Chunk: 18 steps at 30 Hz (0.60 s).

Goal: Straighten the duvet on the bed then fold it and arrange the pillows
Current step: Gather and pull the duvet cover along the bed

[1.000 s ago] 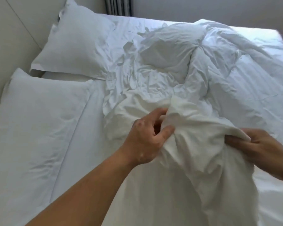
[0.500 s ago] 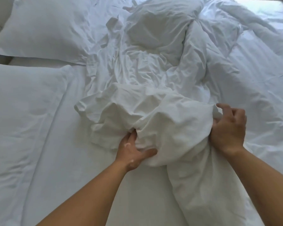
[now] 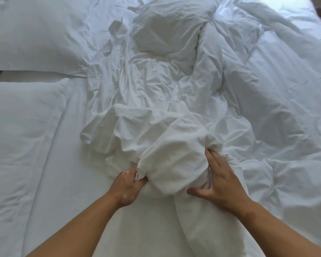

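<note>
no readable txt, no labels

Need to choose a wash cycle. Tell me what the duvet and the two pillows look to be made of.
Duvet: white woven fabric, probably cotton, matte, sharply creased; puffy, so filled. Near pillow and far pillow: similar matte white cases, smoother, with flat flanged edges. Fibre cannot be confirmed.

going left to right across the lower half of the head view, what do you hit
near pillow → bare sheet → left hand → bunched duvet end → right hand → rumpled duvet
</note>
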Each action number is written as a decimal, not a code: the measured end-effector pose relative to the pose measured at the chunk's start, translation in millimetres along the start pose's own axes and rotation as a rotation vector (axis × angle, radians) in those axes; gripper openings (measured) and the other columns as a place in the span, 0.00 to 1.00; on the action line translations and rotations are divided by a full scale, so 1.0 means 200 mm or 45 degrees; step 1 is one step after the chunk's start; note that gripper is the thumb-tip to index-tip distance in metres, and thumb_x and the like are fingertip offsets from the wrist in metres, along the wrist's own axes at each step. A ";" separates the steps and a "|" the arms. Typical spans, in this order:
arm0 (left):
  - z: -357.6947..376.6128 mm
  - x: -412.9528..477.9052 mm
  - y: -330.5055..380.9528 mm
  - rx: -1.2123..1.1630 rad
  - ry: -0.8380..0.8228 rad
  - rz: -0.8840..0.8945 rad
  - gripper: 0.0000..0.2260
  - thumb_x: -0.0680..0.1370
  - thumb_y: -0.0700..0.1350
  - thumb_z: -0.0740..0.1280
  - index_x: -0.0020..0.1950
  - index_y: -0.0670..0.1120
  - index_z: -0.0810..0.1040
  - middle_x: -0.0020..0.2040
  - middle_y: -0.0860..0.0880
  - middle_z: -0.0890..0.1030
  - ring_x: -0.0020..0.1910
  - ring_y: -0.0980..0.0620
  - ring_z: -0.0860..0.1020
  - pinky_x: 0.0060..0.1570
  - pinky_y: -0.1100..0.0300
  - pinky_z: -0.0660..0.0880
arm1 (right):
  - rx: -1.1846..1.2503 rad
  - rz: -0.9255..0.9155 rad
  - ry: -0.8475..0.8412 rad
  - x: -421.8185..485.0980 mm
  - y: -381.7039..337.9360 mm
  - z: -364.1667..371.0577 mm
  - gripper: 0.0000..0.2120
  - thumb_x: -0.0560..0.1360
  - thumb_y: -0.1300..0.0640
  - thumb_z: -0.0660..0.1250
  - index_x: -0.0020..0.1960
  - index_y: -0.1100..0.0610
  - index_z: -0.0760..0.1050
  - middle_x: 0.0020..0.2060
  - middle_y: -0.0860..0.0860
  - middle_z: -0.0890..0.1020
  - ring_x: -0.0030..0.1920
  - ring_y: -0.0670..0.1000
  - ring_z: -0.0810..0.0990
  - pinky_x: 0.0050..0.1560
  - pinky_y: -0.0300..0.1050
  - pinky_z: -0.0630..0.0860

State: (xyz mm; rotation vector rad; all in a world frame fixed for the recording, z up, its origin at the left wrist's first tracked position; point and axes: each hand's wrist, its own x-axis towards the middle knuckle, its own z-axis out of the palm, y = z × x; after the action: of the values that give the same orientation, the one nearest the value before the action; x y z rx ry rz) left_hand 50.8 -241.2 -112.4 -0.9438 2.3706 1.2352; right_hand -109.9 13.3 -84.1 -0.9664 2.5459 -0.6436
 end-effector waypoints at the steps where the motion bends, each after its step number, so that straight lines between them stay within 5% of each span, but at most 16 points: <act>1: -0.04 -0.05 0.00 -0.009 0.000 0.007 0.11 0.79 0.59 0.66 0.53 0.53 0.79 0.50 0.53 0.84 0.50 0.50 0.82 0.52 0.51 0.79 | -0.007 0.001 -0.011 -0.01 0.00 0.00 0.62 0.58 0.24 0.72 0.82 0.46 0.49 0.78 0.43 0.59 0.78 0.46 0.58 0.78 0.45 0.56; 5: -0.19 -0.29 0.04 -0.020 -0.078 0.044 0.11 0.79 0.59 0.66 0.51 0.54 0.81 0.47 0.57 0.84 0.46 0.56 0.82 0.50 0.53 0.80 | -0.027 -0.053 -0.116 -0.05 -0.05 -0.01 0.62 0.58 0.23 0.70 0.82 0.47 0.48 0.79 0.44 0.59 0.79 0.46 0.56 0.79 0.54 0.58; 10: -0.73 -0.61 0.11 0.107 -0.286 -0.043 0.05 0.78 0.53 0.71 0.46 0.52 0.83 0.45 0.58 0.85 0.44 0.60 0.82 0.44 0.65 0.76 | -0.144 -0.141 -0.283 -0.11 -0.17 -0.05 0.56 0.63 0.22 0.63 0.82 0.45 0.45 0.80 0.40 0.53 0.80 0.43 0.49 0.81 0.50 0.47; 12: -0.97 -0.72 0.05 0.164 -0.339 -0.174 0.06 0.75 0.53 0.74 0.46 0.52 0.85 0.45 0.58 0.86 0.45 0.59 0.83 0.47 0.62 0.77 | -0.188 -0.224 -0.391 -0.14 -0.27 0.01 0.53 0.66 0.22 0.60 0.81 0.42 0.42 0.78 0.37 0.46 0.80 0.40 0.44 0.81 0.48 0.40; 15: -1.07 -0.73 -0.19 0.360 0.089 -0.356 0.15 0.68 0.60 0.77 0.49 0.54 0.83 0.48 0.57 0.84 0.51 0.50 0.82 0.47 0.56 0.74 | -0.270 -0.270 -0.514 -0.17 -0.33 0.18 0.49 0.67 0.24 0.57 0.81 0.41 0.44 0.77 0.38 0.46 0.80 0.43 0.44 0.79 0.48 0.35; 18: -0.86 -0.69 -0.42 0.386 0.336 -0.284 0.28 0.72 0.57 0.75 0.70 0.57 0.72 0.64 0.48 0.80 0.61 0.43 0.78 0.58 0.54 0.72 | -0.390 -0.125 -0.498 -0.21 -0.33 0.37 0.43 0.65 0.34 0.67 0.78 0.46 0.64 0.78 0.52 0.65 0.78 0.55 0.62 0.77 0.49 0.39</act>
State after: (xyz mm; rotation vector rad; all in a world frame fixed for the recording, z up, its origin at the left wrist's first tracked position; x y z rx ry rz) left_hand 213.5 -358.0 10.1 -1.2873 2.4679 0.6803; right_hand -10.5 -24.6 -105.7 -1.1895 2.2906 -0.0704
